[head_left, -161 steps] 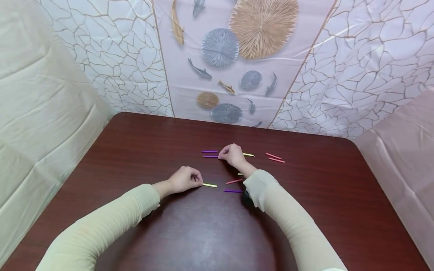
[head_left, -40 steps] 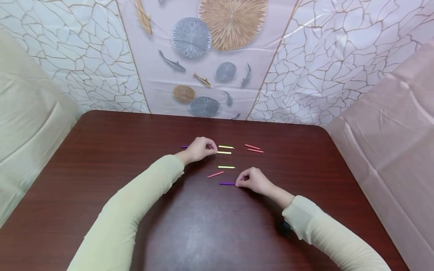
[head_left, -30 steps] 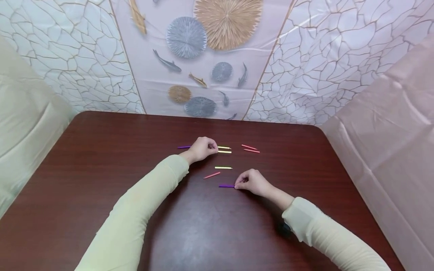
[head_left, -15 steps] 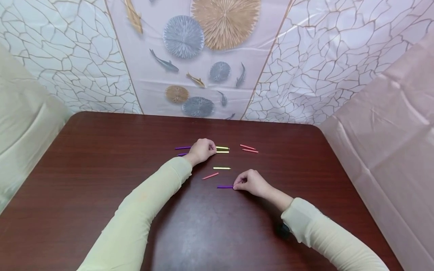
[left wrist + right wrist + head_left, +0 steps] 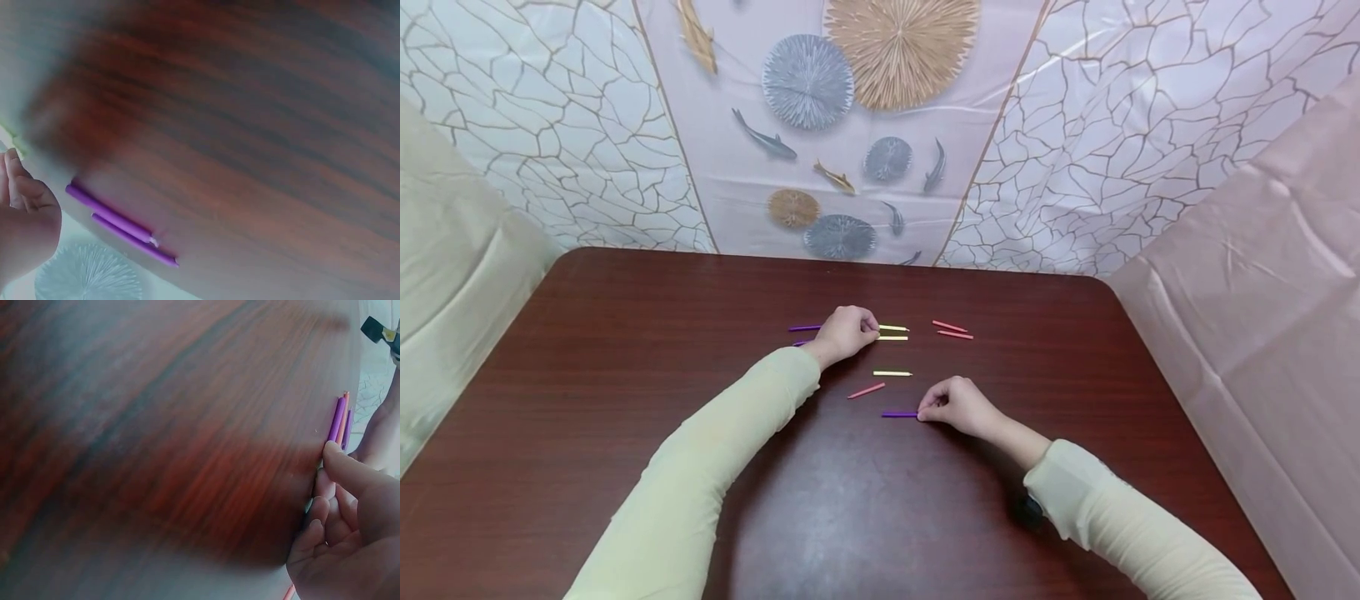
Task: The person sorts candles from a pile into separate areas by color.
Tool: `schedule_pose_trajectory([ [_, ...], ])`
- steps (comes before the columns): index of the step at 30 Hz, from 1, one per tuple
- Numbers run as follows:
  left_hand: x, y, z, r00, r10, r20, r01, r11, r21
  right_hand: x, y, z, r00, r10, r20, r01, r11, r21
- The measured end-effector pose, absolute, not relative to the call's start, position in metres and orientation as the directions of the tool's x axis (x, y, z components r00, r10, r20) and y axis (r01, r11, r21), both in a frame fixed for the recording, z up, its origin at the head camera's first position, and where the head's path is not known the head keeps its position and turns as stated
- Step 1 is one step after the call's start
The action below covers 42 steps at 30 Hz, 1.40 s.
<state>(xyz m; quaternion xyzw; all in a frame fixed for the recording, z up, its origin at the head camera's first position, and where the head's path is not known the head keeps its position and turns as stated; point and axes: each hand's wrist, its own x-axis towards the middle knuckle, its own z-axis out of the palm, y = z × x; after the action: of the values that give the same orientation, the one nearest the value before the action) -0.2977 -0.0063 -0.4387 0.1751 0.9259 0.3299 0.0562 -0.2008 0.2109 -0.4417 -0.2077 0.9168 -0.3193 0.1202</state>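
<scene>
In the head view my left hand [image 5: 847,333] pinches the left end of a yellow candle [image 5: 893,338], which lies just in front of another yellow candle [image 5: 893,328]. Two purple candles [image 5: 112,212] lie beside that hand, wicks showing in the left wrist view; in the head view the hand and wrist partly cover them. Nearer the front, the thumb and fingertips of my right hand [image 5: 958,406] grip the right end of a purple candle [image 5: 898,414]. Behind it are a slanted red candle [image 5: 867,391] and a yellow candle [image 5: 892,373].
Two red candles [image 5: 952,326] lie close together at the back right of the dark wooden table [image 5: 820,508]. Patterned cloth [image 5: 887,208] hangs behind the table's far edge, and plain fabric [image 5: 1247,333] rises along its right side.
Since the oldest frame, my left hand has carried a yellow candle back beside another one, and my right hand has come from the back purple candles to the front one. Lately both hands stay nearly still.
</scene>
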Motion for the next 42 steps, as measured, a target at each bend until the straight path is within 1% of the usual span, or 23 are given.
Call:
schedule_pose_trajectory([
  [6,-0.29,-0.021,-0.431,-0.907,0.41,0.092,0.346,0.606,0.716,-0.2,0.212,-0.441,-0.887,-0.453,-0.084,-0.304,0.713,-0.631],
  [10,-0.278,-0.037,-0.431,-0.876,0.476,0.08,0.362,0.54,0.76,-0.201,0.211,-0.442,-0.884,-0.46,-0.087,-0.307,0.71,-0.634],
  [15,-0.258,-0.052,-0.435,-0.836,0.546,0.06,0.391,0.515,0.763,-0.202,0.212,-0.442,-0.883,-0.461,-0.082,-0.315,0.715,-0.624],
  [21,-0.238,-0.06,-0.444,-0.819,0.573,0.024,0.387,0.522,0.76,-0.203,0.212,-0.443,-0.885,-0.459,-0.084,-0.314,0.719,-0.62],
  [26,-0.228,-0.057,-0.451,-0.827,0.562,0.009,0.376,0.54,0.753,-0.203,0.211,-0.443,-0.886,-0.457,-0.081,-0.312,0.716,-0.625],
  [33,-0.222,-0.048,-0.452,-0.875,0.484,-0.023,0.353,0.669,0.654,-0.203,0.21,-0.441,-0.883,-0.463,-0.079,-0.316,0.71,-0.629],
  [42,-0.221,-0.047,-0.45,-0.877,0.48,-0.019,0.358,0.68,0.64,-0.203,0.21,-0.442,-0.883,-0.461,-0.088,-0.308,0.711,-0.632],
])
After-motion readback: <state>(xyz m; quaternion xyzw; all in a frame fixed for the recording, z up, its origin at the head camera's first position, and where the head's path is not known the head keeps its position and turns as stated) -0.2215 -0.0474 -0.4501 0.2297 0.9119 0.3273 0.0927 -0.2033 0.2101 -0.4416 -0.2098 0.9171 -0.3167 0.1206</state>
